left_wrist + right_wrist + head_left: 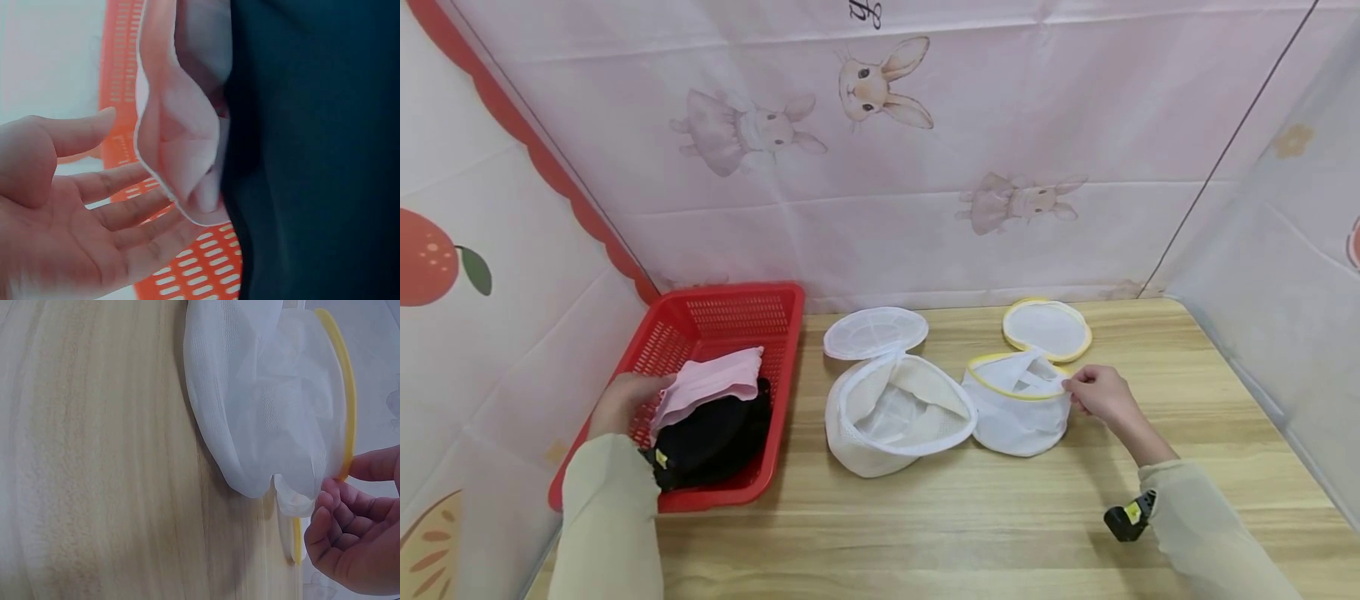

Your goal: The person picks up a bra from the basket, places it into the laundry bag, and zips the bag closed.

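Observation:
My right hand (1103, 392) pinches the yellow rim of a white mesh laundry bag (1017, 423) between thumb and fingers. The right wrist view shows this mesh bag (250, 406) standing on the table, its yellow-edged lid (1048, 327) folded back behind it. Over the left side of the red basket is my left hand (625, 404), next to a folded pink cloth garment (715, 379). In the left wrist view the thumb stands apart and the left hand's fingers (128, 212) reach straight behind the pink cloth (181, 125). Black clothing (711, 442) lies beneath the pink piece.
A red plastic basket (786, 367) stands at the left of the wooden table (887, 542). Between basket and yellow-rimmed bag sits a second, white-rimmed mesh bag (850, 446), its round lid (876, 333) laid back. Printed cloth walls (880, 208) enclose the table's back and sides.

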`<state>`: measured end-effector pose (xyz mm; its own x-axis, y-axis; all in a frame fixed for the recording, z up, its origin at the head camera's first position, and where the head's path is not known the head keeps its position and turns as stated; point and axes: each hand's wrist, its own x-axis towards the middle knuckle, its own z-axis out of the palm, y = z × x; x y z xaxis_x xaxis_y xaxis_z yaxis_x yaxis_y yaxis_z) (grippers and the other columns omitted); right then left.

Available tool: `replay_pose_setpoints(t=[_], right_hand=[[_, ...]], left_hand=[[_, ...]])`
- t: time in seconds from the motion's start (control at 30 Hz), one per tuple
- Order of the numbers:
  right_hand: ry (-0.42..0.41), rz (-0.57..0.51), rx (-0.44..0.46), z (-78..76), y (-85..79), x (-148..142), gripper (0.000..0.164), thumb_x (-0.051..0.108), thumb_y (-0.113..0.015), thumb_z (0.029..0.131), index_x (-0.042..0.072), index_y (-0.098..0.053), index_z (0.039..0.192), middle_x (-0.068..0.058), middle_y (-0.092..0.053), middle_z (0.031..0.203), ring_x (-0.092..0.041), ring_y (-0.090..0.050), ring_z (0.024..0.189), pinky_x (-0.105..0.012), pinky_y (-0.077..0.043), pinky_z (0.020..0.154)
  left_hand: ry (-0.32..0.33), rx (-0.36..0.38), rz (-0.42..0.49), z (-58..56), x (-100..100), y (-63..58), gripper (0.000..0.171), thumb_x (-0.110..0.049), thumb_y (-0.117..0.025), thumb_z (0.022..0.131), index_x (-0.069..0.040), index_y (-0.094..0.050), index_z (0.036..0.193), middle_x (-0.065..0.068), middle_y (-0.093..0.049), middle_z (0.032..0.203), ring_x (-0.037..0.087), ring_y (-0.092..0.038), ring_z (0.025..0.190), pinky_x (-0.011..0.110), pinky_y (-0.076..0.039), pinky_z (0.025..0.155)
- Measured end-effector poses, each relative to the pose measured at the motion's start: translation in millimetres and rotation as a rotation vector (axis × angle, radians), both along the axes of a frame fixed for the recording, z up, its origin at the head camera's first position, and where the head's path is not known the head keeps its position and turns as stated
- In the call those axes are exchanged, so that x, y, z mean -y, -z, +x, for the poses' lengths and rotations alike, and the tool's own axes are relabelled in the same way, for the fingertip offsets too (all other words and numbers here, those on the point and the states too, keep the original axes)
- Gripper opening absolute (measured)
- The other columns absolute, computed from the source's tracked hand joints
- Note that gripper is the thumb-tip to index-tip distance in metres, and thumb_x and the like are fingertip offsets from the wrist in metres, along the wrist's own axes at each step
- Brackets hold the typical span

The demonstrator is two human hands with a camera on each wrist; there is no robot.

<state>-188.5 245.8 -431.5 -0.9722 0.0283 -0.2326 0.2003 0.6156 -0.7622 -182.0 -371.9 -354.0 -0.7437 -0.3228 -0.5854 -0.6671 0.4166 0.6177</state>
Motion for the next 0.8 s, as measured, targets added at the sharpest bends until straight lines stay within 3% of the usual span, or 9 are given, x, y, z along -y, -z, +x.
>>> replay_pose_setpoints(t=[0.13,0.4,0.63,0.8], right_hand=[[-0.001,0.001,0.000,0.9,-0.5,0.2,0.020,0.014,-0.052,0.090,-0.006,-0.054,0.085,-0.007,-0.055,0.066,-0.016,-0.050,0.057,-0.026,-0.042,0.049],[-0.012,0.017,-0.031,1.1,-0.9,1.0,0.019,0.013,-0.052,0.089,-0.005,-0.055,0.085,-0.007,-0.056,0.066,-0.016,-0.051,0.056,-0.025,-0.042,0.048],[-0.013,0.024,-0.034,1.4,-1.2,0.8,0.019,0.013,-0.051,0.089,-0.006,-0.054,0.084,-0.008,-0.056,0.066,-0.016,-0.051,0.057,-0.025,-0.042,0.048],[-0.014,0.020,-0.029,0.9,-1.7,0.5,0.019,0.013,-0.051,0.090,-0.006,-0.054,0.085,-0.009,-0.057,0.067,-0.016,-0.052,0.057,-0.025,-0.043,0.049]], left_hand=[[-0.061,-0.014,0.112,4.9,-0.3,3.6,0.063,-0.037,-0.059,0.086,0.004,-0.034,0.127,0.015,-0.044,0.107,0.030,-0.047,0.089,0.042,-0.051,0.079],[-0.022,0.013,0.060,4.2,1.9,13.3,0.058,-0.037,-0.060,0.086,0.004,-0.040,0.122,0.009,-0.048,0.093,0.025,-0.047,0.081,0.033,-0.050,0.073],[-0.154,0.044,0.109,4.2,-2.7,13.5,0.058,-0.035,-0.071,0.078,-0.002,-0.041,0.116,0.010,-0.045,0.090,0.021,-0.047,0.071,0.027,-0.051,0.065],[-0.130,0.059,0.088,3.3,-5.7,14.0,0.048,-0.028,-0.069,0.081,0.000,-0.045,0.111,0.009,-0.046,0.080,0.018,-0.048,0.064,0.025,-0.051,0.063]])
